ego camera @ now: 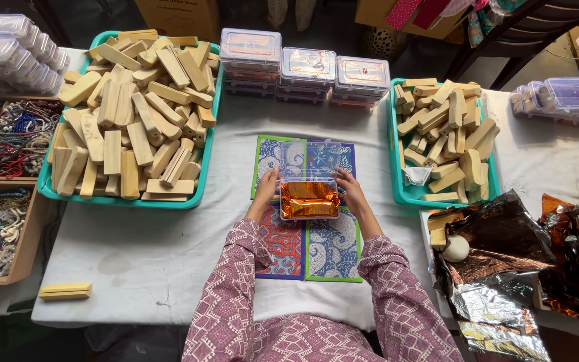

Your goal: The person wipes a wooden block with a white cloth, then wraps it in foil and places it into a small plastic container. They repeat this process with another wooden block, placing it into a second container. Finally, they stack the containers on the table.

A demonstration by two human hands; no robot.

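Observation:
A clear plastic box point(309, 200) lined with shiny orange foil sits on a patterned blue, green and red mat point(330, 248) in the middle of the table. Its clear hinged lid point(309, 161) stands open behind it. My left hand point(267, 186) rests against the box's left side. At the box's right side my right hand point(351, 188) touches the rim and lid edge. Both hands frame the box with fingers on its edges.
A large teal tray point(55, 191) of pale wooden blocks lies at left, a smaller teal tray point(407, 196) of blocks at right. Stacked lidded boxes point(306, 67) stand behind the mat. Bead trays point(8, 141) sit far left, crumpled foil sheets point(504, 268) right, a loose block point(66, 291) front left.

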